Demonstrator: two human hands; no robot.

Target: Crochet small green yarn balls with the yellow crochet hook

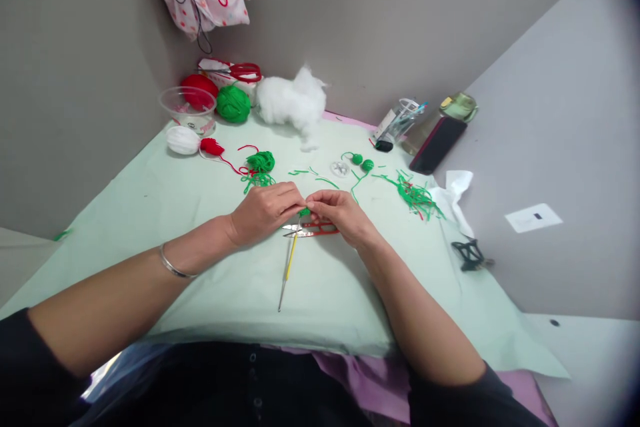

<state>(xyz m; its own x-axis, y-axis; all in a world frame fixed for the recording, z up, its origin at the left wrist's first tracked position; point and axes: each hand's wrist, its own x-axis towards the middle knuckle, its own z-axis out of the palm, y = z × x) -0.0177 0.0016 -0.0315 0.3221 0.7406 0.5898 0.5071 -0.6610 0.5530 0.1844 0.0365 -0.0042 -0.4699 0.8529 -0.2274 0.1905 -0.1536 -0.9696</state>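
Over the middle of the table, my left hand and my right hand meet fingertip to fingertip. Both pinch a small green crocheted piece, mostly hidden by the fingers. Below it a crochet hook with a yellow grip points toward me; its upper end reaches the green piece. Red-handled scissors lie under my hands, blades to the left. Just beyond my left hand sits a loose bundle of green yarn. Two small green balls rest beyond my right hand, beside a clear round disc.
Green yarn scraps lie at the right, near a dark phone and a black stand. At the back are white stuffing, a green yarn ball, a clear tub and a clear cup.
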